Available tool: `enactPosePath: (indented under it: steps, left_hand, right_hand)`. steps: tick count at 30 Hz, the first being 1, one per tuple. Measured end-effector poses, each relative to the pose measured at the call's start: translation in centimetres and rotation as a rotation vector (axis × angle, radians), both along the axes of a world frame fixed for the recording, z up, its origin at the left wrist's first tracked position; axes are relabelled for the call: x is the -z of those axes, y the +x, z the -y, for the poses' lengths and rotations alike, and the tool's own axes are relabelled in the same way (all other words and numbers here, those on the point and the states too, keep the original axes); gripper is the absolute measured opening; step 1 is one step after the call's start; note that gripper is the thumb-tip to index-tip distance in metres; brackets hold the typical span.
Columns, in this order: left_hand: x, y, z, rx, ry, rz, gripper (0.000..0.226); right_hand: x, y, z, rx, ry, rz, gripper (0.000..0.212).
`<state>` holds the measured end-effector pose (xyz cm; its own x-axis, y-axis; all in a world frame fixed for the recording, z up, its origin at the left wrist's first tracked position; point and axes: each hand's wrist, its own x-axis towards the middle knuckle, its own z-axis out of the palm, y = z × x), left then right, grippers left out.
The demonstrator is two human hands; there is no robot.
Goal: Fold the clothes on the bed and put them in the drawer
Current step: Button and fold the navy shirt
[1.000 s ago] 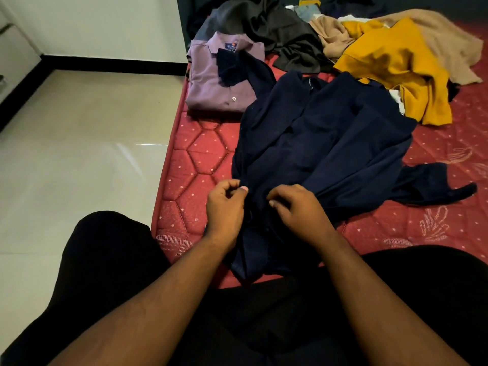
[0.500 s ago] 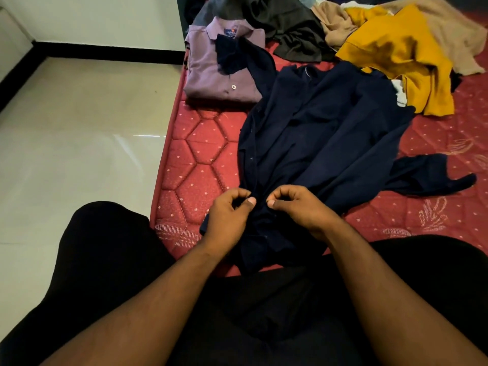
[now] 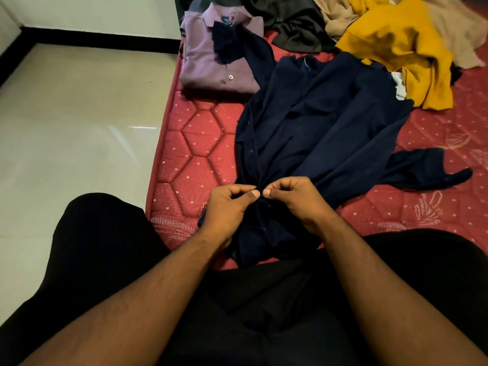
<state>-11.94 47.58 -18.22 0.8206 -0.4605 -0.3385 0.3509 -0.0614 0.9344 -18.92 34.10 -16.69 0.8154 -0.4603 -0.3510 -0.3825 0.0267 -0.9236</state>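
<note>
Single head-worn camera looks forward and down, close over both forearms, onto the bed edge.

The mattress is red, quilted in hexagons with small pale dots and pale leaf motifs at the lower right of the frame. The shirt at centre is dark navy. At upper centre a folded shirt is muted purple; a dark grey garment, a beige one and a mustard-yellow one lie along the top. The floor at left is glossy cream with a black skirting.

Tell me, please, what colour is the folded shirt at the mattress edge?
Light purple; the folded shirt shows best in the head view, the only one.
</note>
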Motion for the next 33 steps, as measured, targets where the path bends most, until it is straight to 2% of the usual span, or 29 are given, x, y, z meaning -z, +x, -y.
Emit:
enactPosePath:
  steps: [6,8,12,15,23,26,33]
  left_hand:
    - [-0.3,0.3,-0.2,0.013,-0.019,-0.074,0.015]
    - [-0.4,0.2,-0.3,0.024,-0.019,-0.083,0.014]
    - [-0.7,0.4,-0.4,0.023,-0.048,-0.165,0.007]
    - [-1.0,1.0,-0.5,0.016,-0.053,-0.28,0.015]
    - [-0.5,0.8,-0.6,0.012,-0.102,-0.385,0.007]
    - [-0.2,0.5,-0.6,0.013,-0.124,-0.313,0.005]
    - [1.1,-0.6,-0.3,0.008,0.048,0.251,0.012]
  right_hand:
    - [0.2,0.0,0.1,-0.016,0.091,0.021,0.012]
    - [0.0,-0.1,0.2,-0.061,0.11,0.023,0.007]
    - [0.1,0.0,-0.1,-0.098,0.106,0.031,0.012]
    - [0.4,0.2,-0.3,-0.057,0.065,0.032,0.017]
    - [0.5,0.3,-0.6,-0.054,0.06,0.065,0.016]
    - [0.8,0.3,-0.9,-0.036,0.084,0.085,0.015]
    - [1.5,0.3,-1.4,0.069,0.176,0.025,0.019]
